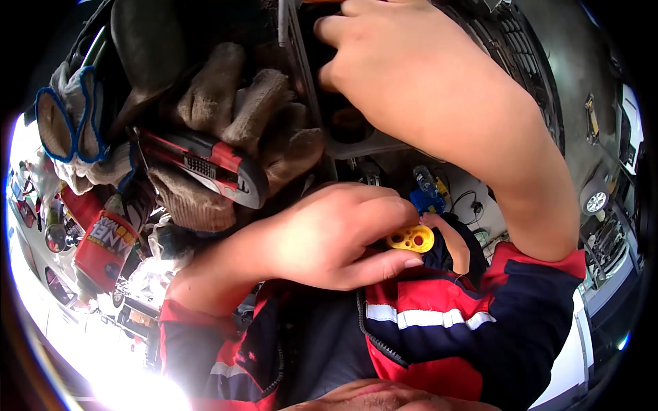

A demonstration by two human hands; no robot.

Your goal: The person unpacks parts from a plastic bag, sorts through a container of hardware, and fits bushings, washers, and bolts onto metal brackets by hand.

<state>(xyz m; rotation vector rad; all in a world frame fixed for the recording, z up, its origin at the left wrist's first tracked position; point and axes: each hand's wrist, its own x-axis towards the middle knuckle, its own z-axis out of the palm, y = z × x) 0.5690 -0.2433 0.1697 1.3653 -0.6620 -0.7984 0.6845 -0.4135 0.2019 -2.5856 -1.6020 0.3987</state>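
Note:
My left hand (336,236) is closed around a small yellow piece (411,238) with round holes, pinched between thumb and fingers in front of my chest. Further up, my right hand (377,58) is over a clear plastic bin (308,75), its fingers curled downward. Whatever it grips is hidden, though a bit of something orange (321,2) shows beside it at the top edge. Left of the bin, a red and black utility knife (205,164) lies on brownish work gloves (264,103).
White gloves with blue cuffs (86,130) are at the upper left, above a red container with yellow lettering (106,250). Beyond my hands are a blue object (427,195), cables and another person's arm (456,250). A car wheel (596,201) stands at the right.

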